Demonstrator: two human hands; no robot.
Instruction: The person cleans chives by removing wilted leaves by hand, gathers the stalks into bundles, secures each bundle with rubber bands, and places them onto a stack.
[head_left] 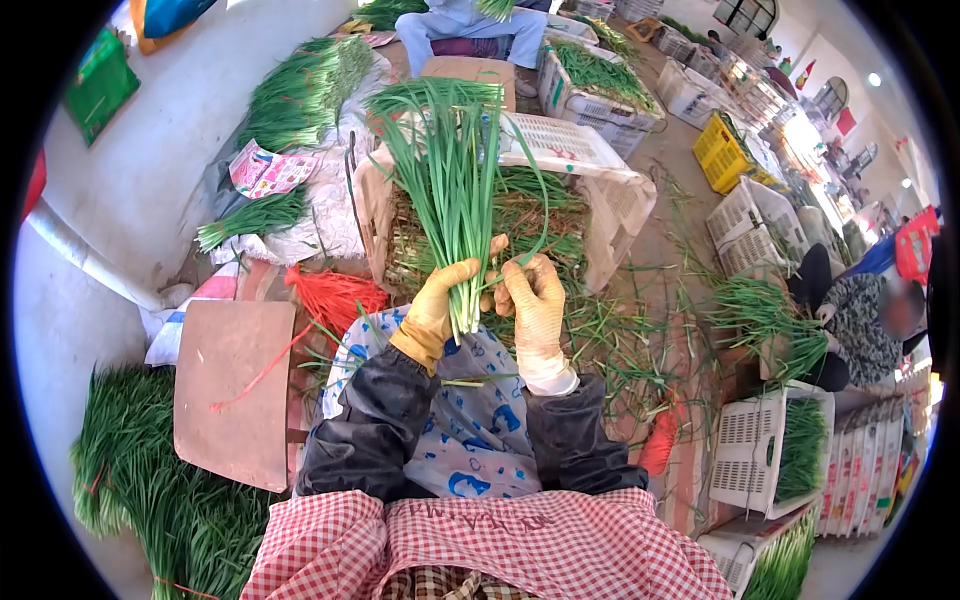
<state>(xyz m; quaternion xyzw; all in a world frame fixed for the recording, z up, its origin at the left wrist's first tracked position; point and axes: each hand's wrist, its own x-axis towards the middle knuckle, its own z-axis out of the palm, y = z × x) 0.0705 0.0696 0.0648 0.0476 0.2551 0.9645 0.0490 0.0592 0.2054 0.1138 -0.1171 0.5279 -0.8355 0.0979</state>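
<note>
My left hand [440,305], in a yellow glove, is wrapped round a bunch of garlic chives [450,190]. The pale cut ends stick out below the fist, and the green leaves fan upward. Close beside it, my right hand [532,305], in a paler worn glove, has its fingertips pinched on a single chive leaf [545,215] that arches up to the right of the bunch. Behind both hands stands an open plastic crate [620,215] with loose chives and brown trimmings in it. A patterned blue-and-white apron [470,450] covers my lap.
To my left are a brown board [235,390], red ties [335,295] and a large heap of chives [170,490]. Crates of chives [765,450] line the right, where a person [865,325] sits. Another person [470,40] sits ahead. Scraps [630,350] litter the floor.
</note>
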